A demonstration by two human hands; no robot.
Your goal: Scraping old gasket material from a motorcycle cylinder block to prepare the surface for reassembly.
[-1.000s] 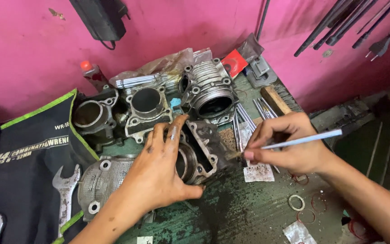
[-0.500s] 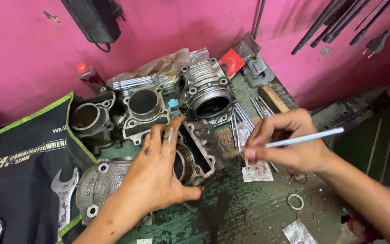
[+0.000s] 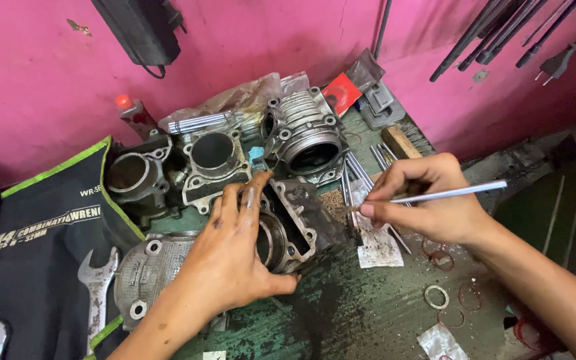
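Note:
My left hand (image 3: 228,257) rests over a grey metal engine cylinder block (image 3: 298,223) lying on the green workbench, fingers spread across its top and thumb against its front. My right hand (image 3: 428,200) pinches a thin silver rod-like tool (image 3: 455,193), its tip pointing left toward the block's right side. Under that hand lie a bundle of thin metal rods (image 3: 358,183) and a dirty scrap of white paper (image 3: 378,250).
Behind stand a finned cylinder (image 3: 305,133) and two more cylinder blocks (image 3: 211,160) (image 3: 131,177). An engine cover (image 3: 148,273) lies at front left beside a black wrench roll (image 3: 35,253) with spanners. Ring gaskets (image 3: 437,296) dot the bench (image 3: 368,320) at right. Pink wall behind.
The view has shifted slightly. My right hand has moved a little up and left with the silver tool, nearer the block. My left hand stays on the block.

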